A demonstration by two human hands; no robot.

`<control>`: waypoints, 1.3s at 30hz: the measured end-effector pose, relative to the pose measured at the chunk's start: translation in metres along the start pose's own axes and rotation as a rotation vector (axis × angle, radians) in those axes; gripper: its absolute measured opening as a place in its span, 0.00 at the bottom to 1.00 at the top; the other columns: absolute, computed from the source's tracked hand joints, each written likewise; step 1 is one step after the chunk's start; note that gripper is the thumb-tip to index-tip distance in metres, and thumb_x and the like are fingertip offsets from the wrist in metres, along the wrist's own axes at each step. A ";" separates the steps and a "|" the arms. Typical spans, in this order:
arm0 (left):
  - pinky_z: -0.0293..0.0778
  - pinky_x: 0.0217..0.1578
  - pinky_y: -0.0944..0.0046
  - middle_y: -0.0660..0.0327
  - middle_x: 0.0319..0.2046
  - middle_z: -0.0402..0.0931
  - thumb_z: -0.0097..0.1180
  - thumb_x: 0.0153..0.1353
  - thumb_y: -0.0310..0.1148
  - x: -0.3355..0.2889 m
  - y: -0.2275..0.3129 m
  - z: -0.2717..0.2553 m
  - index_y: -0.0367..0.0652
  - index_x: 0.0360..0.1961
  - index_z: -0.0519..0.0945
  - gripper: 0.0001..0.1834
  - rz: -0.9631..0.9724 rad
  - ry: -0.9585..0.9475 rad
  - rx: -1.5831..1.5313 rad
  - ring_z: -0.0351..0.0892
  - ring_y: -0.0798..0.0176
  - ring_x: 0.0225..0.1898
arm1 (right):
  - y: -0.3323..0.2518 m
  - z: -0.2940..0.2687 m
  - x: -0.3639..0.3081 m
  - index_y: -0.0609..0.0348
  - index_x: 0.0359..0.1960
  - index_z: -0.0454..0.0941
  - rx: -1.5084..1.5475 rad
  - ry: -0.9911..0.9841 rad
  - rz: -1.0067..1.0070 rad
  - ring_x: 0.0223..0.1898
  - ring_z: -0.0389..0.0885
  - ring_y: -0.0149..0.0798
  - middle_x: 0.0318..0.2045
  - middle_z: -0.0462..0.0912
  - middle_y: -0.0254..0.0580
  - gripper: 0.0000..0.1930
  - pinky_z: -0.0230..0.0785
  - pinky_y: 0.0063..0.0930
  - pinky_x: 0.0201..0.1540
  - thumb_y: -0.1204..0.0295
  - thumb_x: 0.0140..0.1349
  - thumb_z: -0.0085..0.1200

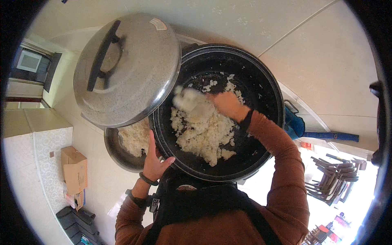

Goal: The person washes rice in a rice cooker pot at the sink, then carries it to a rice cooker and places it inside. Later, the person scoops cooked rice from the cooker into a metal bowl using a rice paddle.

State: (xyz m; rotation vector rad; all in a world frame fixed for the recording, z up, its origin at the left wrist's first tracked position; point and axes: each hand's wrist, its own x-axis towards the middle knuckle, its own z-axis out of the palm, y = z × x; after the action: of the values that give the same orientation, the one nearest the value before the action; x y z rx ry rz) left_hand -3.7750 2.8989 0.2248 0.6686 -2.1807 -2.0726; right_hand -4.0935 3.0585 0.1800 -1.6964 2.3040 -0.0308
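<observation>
My right hand [228,107] is closed and smeared by motion over a wide black pot [257,73]. It grips what looks like a pale rice paddle [200,109], blurred and largely hidden by rice. A heap of cooked white rice [206,136] lies in the pot, with loose grains scattered on its dark inside. At the pot's left front edge, my left hand [154,164] holds the side, thumb at the rim and index finger along it; its other fingers are partly hidden. Close by, a metal bowl [116,153] contains more rice, partly covered by a large lid.
The large metal lid [139,69] with a black handle leans over the pot's left edge. A blue object with a strap [330,136] is at the right. Stacked chairs [335,177] stand farther right, and a cardboard box [74,169] is at the left.
</observation>
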 end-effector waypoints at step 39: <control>0.66 0.58 0.59 0.50 0.66 0.50 0.65 0.51 0.26 0.002 -0.008 -0.004 0.45 0.70 0.29 0.59 0.054 -0.060 -0.128 0.62 0.56 0.61 | -0.032 0.022 -0.143 0.57 0.33 0.75 0.239 -0.308 0.218 0.30 0.80 0.57 0.26 0.80 0.52 0.08 0.73 0.50 0.33 0.67 0.59 0.47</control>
State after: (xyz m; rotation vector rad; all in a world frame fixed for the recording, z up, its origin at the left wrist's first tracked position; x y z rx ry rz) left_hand -3.7733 2.8947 0.2172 0.5362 -2.0485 -2.2090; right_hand -4.0198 3.1865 0.1945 -1.2336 2.1426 -0.0004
